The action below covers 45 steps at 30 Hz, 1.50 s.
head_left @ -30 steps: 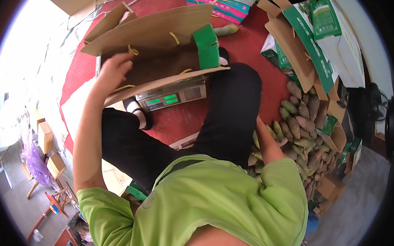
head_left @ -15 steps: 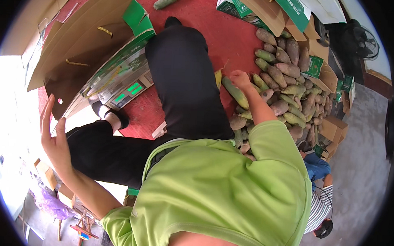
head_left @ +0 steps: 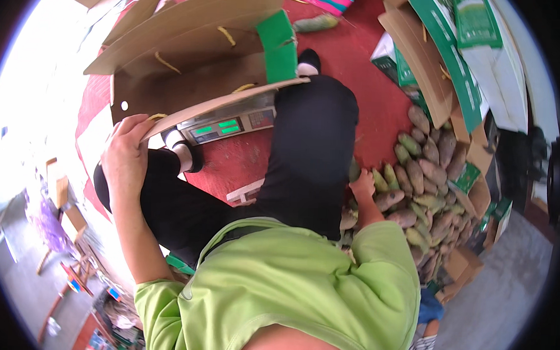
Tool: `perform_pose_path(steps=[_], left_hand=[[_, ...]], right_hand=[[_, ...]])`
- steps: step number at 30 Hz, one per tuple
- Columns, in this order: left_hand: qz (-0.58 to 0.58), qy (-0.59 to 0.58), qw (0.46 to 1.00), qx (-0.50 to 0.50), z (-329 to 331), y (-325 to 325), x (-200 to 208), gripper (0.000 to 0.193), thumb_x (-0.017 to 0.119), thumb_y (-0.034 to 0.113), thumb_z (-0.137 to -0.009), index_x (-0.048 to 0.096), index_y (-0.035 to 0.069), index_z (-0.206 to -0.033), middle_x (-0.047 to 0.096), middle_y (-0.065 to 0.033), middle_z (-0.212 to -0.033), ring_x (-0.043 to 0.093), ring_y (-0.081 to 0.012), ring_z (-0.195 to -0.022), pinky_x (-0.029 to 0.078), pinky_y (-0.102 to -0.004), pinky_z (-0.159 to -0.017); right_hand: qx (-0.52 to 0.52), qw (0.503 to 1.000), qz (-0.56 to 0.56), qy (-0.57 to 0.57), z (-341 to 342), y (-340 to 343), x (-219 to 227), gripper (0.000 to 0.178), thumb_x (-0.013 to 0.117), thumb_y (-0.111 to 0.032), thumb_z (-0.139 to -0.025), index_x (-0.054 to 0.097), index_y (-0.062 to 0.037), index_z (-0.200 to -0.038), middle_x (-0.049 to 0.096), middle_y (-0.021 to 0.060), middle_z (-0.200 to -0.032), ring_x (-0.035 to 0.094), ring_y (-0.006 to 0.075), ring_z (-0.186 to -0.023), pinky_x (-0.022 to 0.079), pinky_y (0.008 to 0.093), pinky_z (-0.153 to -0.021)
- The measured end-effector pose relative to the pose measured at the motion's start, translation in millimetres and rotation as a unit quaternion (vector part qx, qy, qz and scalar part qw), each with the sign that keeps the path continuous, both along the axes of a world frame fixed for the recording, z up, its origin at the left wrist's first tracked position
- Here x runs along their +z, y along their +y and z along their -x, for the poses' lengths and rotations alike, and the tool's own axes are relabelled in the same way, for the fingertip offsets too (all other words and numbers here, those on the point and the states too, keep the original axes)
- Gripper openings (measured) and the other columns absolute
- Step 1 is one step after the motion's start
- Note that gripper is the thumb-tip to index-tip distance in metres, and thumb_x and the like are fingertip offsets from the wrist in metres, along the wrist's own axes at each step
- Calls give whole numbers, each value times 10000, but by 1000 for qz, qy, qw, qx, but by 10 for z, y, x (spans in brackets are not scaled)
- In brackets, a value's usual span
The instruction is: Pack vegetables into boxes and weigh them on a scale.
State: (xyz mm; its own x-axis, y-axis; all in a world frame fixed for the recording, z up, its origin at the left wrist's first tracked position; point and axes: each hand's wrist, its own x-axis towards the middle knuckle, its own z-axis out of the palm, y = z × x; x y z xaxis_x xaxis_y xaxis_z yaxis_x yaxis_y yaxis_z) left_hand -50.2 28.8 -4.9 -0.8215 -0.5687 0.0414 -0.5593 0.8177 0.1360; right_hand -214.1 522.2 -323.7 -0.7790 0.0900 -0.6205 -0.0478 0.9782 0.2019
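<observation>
An open cardboard box (head_left: 184,88) with yellow rope handles and green outer flaps stands in front of me on the left. My left hand (head_left: 125,160) is closed over the near left corner of its edge. Under the box's near side shows a digital scale (head_left: 223,128) with a lit green display. On the right, beside my knee, my right hand (head_left: 362,186) is closed on a green radish (head_left: 354,169), which is mostly hidden behind the leg. Next to that hand lies a large heap of green and brownish, soil-covered radishes (head_left: 431,180).
One radish (head_left: 316,23) lies alone on the red floor covering (head_left: 351,66). More open cartons (head_left: 419,62) stand at the far right, and a smaller carton (head_left: 463,266) sits beyond the heap. Part of another person in a striped top (head_left: 420,349) shows at the lower right.
My left hand has come from open in the air onto the box edge. My right hand has drawn back closer to my leg with the radish. The view has shifted left.
</observation>
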Motion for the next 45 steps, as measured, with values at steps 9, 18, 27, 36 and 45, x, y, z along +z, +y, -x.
perform_pose_path(steps=[9, 18, 27, 36, 45], left_hand=[[55, 43, 997, -34, -87, -80, -133, 283, 668, -6, -692, 689, 122, -943, 646, -16, -868, 634, -221, -863, 509, -351, -755], [57, 71, 995, -30, -152, -100, -136, 274, 659, 10, -706, 691, 115, -957, 658, -21, -875, 640, -237, -843, 515, -355, -717], [85, 81, 992, -55, -219, -132, -241, 239, 644, 61, -667, 659, 152, -887, 604, 23, -828, 625, -181, -853, 519, -330, -713], [81, 92, 991, -59, -244, -120, -226, 93, 607, 107, -709, 633, 132, -794, 574, 5, -779, 614, -185, -804, 523, -330, -705], [63, 67, 993, -73, -305, -147, -262, 161, 610, 84, -698, 643, 137, -846, 597, 8, -813, 627, -185, -817, 517, -327, -686]], right_hand=[[1, 998, -68, 18, -4, 48, -452, 636, 802, -325, -706, 490, -149, -1231, 487, 78, -1256, 485, 280, -1207, 504, 449, -903], [-64, 977, 171, 110, 577, 312, -535, 574, 787, -213, -661, 526, -48, -1145, 546, 194, -1154, 550, 391, -1080, 489, 491, -858], [46, 848, 508, 144, 1479, -1293, 2177, 560, 773, -70, -687, 538, 13, -1189, 614, 113, -1095, 591, 219, -997, 469, 341, -872], [248, 714, 653, -49, 1060, -3279, 4016, 659, 769, -9, -681, 510, -37, -1286, 610, 56, -1156, 589, 179, -1042, 479, 343, -891], [542, 698, 445, -142, 378, -4916, 2972, 670, 825, -180, -619, 548, -10, -1205, 583, 172, -1136, 571, 333, -1076, 463, 398, -924]])
